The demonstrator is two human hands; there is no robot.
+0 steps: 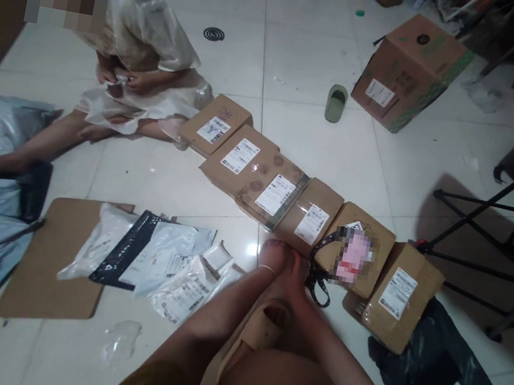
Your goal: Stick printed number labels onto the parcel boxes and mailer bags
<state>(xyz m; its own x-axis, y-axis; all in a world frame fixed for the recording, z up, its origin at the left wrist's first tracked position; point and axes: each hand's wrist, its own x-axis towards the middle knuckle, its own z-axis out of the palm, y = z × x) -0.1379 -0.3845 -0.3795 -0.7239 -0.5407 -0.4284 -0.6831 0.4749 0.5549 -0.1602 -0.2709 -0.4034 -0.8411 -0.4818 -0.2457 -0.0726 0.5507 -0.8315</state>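
Meeting low at box row (285, 201): left hand (273, 255), right hand (296, 269); grip unreadable.

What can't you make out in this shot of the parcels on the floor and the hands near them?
- Head view: both hands overlap at the box row, so what they grip is hidden.
- Item on the fifth box: blurred out.
- Shipping labels: print too small to read.
- Other person: the face is pixelated; what their hands hold is too small to tell.
- Black mailer: cut off by the bottom right edge.
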